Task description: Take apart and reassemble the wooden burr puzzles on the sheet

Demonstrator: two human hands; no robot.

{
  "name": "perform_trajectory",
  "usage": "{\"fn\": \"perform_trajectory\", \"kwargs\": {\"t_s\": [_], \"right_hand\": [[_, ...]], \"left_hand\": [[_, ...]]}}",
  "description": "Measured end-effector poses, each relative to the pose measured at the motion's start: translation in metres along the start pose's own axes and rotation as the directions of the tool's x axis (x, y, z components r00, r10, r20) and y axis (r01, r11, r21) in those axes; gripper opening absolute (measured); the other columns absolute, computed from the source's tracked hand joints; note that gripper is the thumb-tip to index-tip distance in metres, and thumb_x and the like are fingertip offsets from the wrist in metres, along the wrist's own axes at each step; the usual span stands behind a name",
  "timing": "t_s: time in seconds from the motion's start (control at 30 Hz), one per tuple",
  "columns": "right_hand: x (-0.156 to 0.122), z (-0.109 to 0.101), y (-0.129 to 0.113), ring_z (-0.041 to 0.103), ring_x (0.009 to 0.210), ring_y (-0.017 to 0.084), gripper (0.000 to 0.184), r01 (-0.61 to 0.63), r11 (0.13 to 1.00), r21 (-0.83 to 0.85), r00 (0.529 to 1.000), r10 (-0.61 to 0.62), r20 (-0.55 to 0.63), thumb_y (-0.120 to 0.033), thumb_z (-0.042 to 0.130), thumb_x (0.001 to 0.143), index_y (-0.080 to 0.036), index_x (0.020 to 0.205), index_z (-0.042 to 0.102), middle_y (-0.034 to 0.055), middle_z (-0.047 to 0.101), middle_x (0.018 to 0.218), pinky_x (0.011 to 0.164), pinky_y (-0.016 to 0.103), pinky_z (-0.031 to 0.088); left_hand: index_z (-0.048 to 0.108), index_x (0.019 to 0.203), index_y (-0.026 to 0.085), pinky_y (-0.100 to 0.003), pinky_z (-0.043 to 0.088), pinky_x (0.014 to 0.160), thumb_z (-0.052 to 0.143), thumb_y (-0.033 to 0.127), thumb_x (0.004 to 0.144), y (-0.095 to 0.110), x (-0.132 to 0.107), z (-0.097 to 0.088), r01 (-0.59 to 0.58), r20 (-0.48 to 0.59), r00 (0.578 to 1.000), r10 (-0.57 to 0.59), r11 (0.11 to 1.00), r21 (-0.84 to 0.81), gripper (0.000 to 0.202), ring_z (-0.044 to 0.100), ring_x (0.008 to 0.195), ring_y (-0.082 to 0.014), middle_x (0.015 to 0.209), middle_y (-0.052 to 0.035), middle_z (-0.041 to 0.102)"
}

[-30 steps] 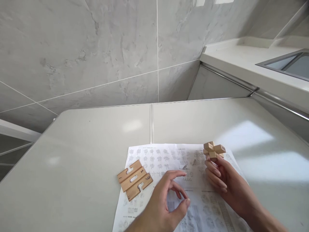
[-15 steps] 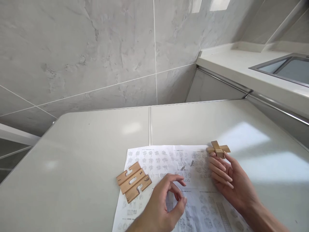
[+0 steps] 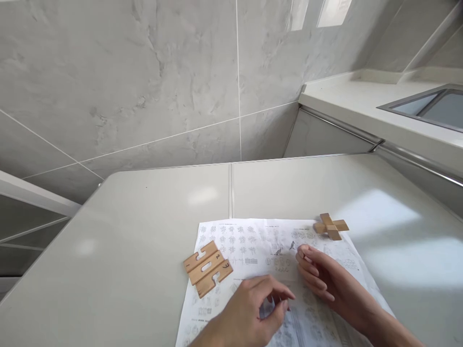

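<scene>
My left hand (image 3: pixel 255 308) hovers over the lower middle of a printed paper sheet (image 3: pixel 217 332). Its fingers curve toward the thumb with a small gap between, and nothing shows in it. To its right, my right hand (image 3: pixel 323 277) has its fingers curled and the thumb against the index finger, with no object visible. A wooden cross-shaped puzzle (image 3: pixel 330 227) of interlocked pieces rests at the sheet's upper right corner, apart from the right hand. Three flat notched wooden pieces (image 3: pixel 208 269), marked 1, 2 and 3, lie side by side on the sheet's left edge.
The sheet lies on a pale glossy table (image 3: pixel 119 250) with a seam (image 3: pixel 231 193) down its middle. Behind stands a grey tiled wall (image 3: pixel 162 72). A white counter (image 3: pixel 340 101) with a metal-framed sink (image 3: pixel 430 106) is at the right.
My right hand has let go of the cross-shaped puzzle and drawn back toward the left hand. The left hand's finger gap has narrowed. The view has shifted slightly.
</scene>
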State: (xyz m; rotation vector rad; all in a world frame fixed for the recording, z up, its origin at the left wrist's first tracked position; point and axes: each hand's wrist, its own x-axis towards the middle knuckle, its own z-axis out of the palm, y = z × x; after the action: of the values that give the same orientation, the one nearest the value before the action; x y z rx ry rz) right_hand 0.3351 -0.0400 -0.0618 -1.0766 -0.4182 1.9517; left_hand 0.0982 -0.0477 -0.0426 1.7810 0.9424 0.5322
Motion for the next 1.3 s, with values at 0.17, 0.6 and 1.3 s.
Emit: {"fn": "perform_trajectory", "kwargs": {"t_s": [0.17,0.6,1.3], "right_hand": [[0.004,-0.006,0.001,0.026,0.056,0.011,0.038,0.005,1.0,0.02,1.0,-0.005,0.011,-0.047,0.078,0.101,-0.021,0.08,0.06,-0.0058,0.04,0.073,0.043,0.017,0.035],[0.002,-0.002,-0.002,0.029,0.058,0.012,0.041,0.045,0.999,-0.029,0.997,-0.043,0.062,-0.048,0.081,0.098,-0.022,0.077,0.058,-0.005,0.042,0.073,0.046,0.02,0.036],[-0.004,0.005,-0.008,0.033,0.059,0.012,0.044,0.096,0.987,-0.128,0.995,-0.092,0.036,-0.057,0.076,0.099,-0.024,0.08,0.053,-0.0053,0.044,0.073,0.048,0.023,0.032]], "left_hand": [[0.072,0.115,0.024,-0.034,0.058,0.095,0.066,0.014,0.103,0.007,-0.009,-0.014,-0.19,0.025,0.982,0.189,0.962,0.194,0.018,0.074,0.089,-0.0187,0.098,-0.0012,0.08],[0.046,0.157,0.036,-0.059,0.058,0.114,0.075,0.047,0.1,-0.029,-0.089,-0.098,0.271,-0.426,0.904,0.031,0.729,0.629,0.064,0.056,0.146,-0.0378,0.159,-0.0108,0.055],[0.04,0.162,0.039,-0.057,0.053,0.121,0.074,0.034,0.102,-0.041,-0.064,-0.09,0.177,-0.309,0.951,0.03,0.764,0.62,0.069,0.054,0.15,-0.0345,0.16,-0.0073,0.058]]}}
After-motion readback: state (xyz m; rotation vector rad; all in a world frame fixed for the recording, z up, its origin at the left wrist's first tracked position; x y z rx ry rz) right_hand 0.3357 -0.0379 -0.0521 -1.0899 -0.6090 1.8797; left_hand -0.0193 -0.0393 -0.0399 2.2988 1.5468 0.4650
